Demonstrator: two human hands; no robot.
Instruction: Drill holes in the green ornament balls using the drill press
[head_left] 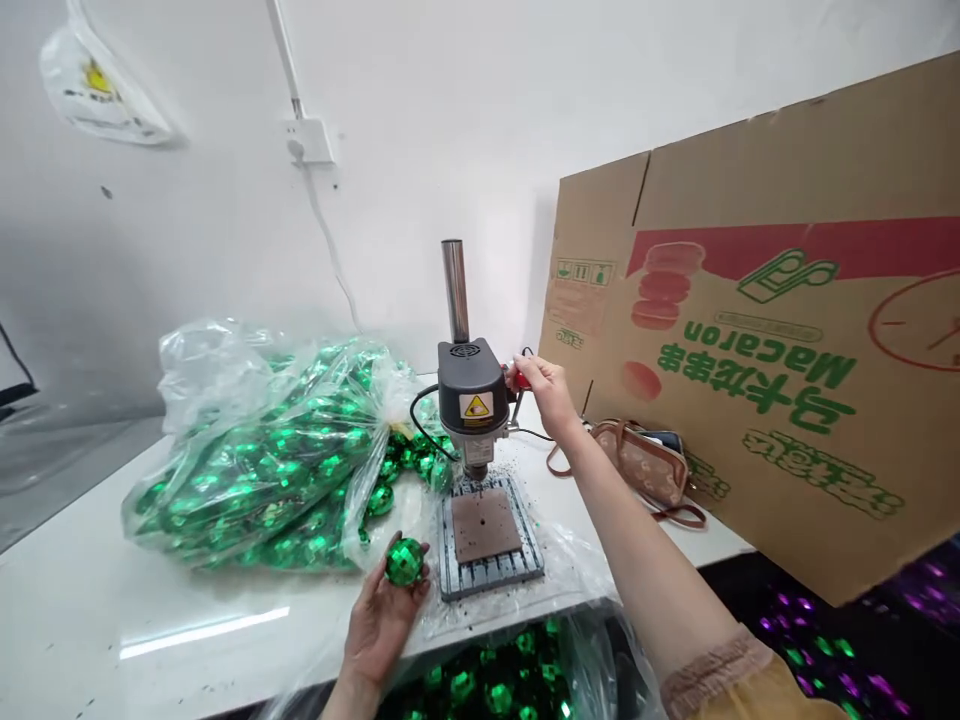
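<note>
A shiny green faceted ball [405,562] rests in the fingers of my left hand [390,610], to the left of the drill press base [448,555]. My right hand [546,392] is closed around the red-knobbed feed handle [523,377] on the right side of the bench drill press [471,385]. Below the drill head, a brown square board [485,527] with a small dark hole in it lies on the slotted metal base. Dark shavings are scattered about the base.
A big clear plastic bag [255,480] of green balls lies on the white table [90,620], its mouth spilling balls toward the press. At right stand a large cardboard box [750,330] and a pink-brown handbag [645,460]. More green balls [499,695] sit below the table's front edge.
</note>
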